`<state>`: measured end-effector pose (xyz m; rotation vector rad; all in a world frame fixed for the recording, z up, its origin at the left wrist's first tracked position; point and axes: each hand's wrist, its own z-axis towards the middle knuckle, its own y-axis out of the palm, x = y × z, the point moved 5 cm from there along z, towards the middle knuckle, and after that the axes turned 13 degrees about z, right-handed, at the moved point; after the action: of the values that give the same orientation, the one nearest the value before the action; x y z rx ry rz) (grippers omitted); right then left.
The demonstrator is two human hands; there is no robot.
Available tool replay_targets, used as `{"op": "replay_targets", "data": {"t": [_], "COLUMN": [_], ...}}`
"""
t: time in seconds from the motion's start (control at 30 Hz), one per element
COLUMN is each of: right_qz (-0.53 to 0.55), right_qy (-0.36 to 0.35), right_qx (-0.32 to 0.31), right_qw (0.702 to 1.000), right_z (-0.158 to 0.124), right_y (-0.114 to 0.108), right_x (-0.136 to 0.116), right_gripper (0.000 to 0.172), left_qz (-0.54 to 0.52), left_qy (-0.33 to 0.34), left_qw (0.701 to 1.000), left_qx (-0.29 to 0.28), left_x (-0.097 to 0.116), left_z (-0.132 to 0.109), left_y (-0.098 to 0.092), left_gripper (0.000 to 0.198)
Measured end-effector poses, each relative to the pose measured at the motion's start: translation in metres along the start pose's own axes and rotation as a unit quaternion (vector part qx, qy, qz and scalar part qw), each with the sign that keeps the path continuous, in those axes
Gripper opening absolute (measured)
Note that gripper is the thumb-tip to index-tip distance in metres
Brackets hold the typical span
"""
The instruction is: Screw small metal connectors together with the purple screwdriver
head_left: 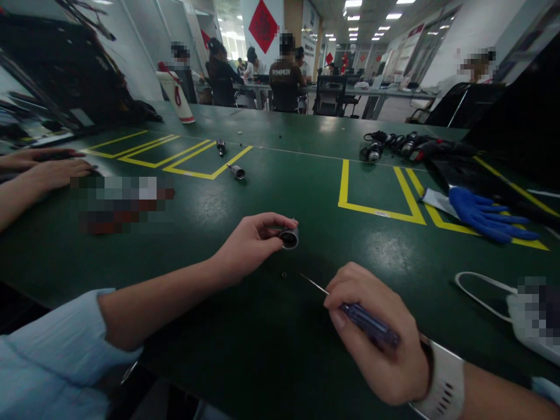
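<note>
Between the fingertips and thumb of my left hand (251, 245) is a small hollow metal cylinder (289, 238), its round opening facing me. My right hand (376, 326) is closed around the purple-blue handle of a screwdriver (370, 325). The thin shaft points left and up, its tip apart from the cylinder. A tiny dark ring-shaped piece (284, 275) lies on the green table just below the cylinder, left of the screwdriver tip. Farther back sit a similar metal cylinder (237, 171) and a dark small part (221, 148).
Yellow tape outlines (380, 213) mark the green table (210, 321). A blue glove (490, 213) and dark cabled devices (394, 146) lie at right. A white cup (175, 96) stands at the back left. Another person's hands (52, 175) rest on the far left.
</note>
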<state>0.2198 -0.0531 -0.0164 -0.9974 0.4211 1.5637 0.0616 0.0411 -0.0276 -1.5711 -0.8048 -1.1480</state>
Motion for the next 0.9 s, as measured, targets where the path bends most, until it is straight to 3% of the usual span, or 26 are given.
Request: {"op": "replay_targets", "data": {"t": [0.17,0.4,0.67,0.9], "right_qz": [0.043,0.029,0.004,0.069], "right_qy": [0.109,0.146,0.118,0.086], "right_qx": [-0.018,-0.047,-0.045,-0.003], "right_qw": [0.993,0.988,0.992,0.994], "right_z": [0.002,0.001,0.003,0.001], "right_y": [0.0,0.005,0.004,-0.003], "right_x": [0.012,0.017,0.013,0.009], "right_gripper": [0.012,0.012,0.012,0.016], "left_qz": [0.005,-0.004,-0.002,0.002], "left_qy": [-0.01,-0.014,-0.004,-0.008], "left_qw": [1.0,1.0,1.0,1.0], "left_qx": [0.011,0.0,0.002,-0.005], "left_x": [-0.003,0.0,-0.002,-0.001], "left_z": [0.003,0.001,0.003,0.002], "left_y": [-0.005,-0.001,-0.002,-0.001], "left_gripper": [0.027,0.027,0.025,0.025]}}
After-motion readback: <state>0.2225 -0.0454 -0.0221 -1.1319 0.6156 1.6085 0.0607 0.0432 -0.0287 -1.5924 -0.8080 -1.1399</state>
